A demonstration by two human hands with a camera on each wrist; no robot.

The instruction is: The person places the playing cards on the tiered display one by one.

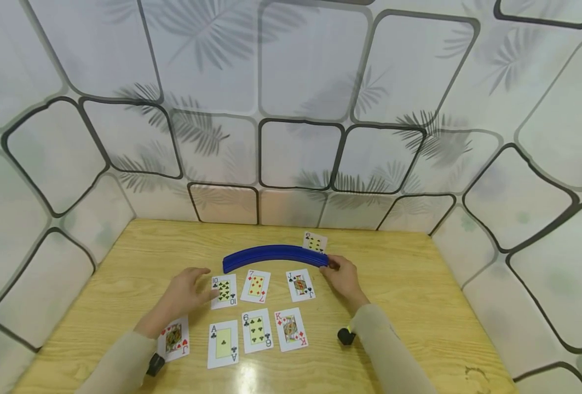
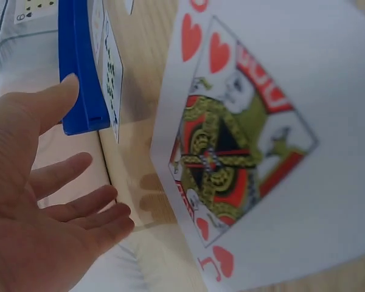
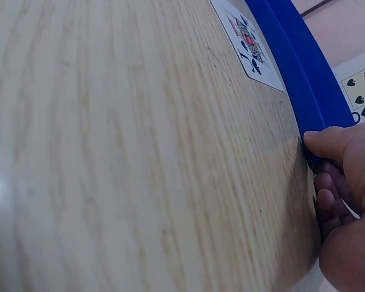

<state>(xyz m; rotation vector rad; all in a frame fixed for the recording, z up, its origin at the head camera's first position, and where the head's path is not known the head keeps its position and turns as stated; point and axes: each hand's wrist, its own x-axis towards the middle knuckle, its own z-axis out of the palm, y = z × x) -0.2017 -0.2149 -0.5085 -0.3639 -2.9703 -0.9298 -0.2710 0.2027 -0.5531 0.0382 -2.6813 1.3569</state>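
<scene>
A curved blue card holder point(image 1: 276, 253) lies across the table. At its right end my right hand point(image 1: 342, 278) grips it, the thumb on the near side and fingers curled at the end. A six of spades point(image 1: 315, 241) shows at the holder's back edge, close to that hand. My left hand point(image 1: 186, 293) is spread with nothing in it, its thumb overlapping the ten of clubs point(image 1: 226, 291) in the head view. Beside that card lie a seven of diamonds point(image 1: 256, 286) and a jack of spades point(image 1: 300, 285), face up before the holder.
Nearer me lie an ace of clubs point(image 1: 223, 345), a six of clubs point(image 1: 257, 330) and a king of diamonds point(image 1: 291, 329). A jack of hearts point(image 1: 176, 340) is partly under my left forearm in view. Patterned walls point(image 1: 300, 153) enclose the wooden table point(image 1: 394, 262).
</scene>
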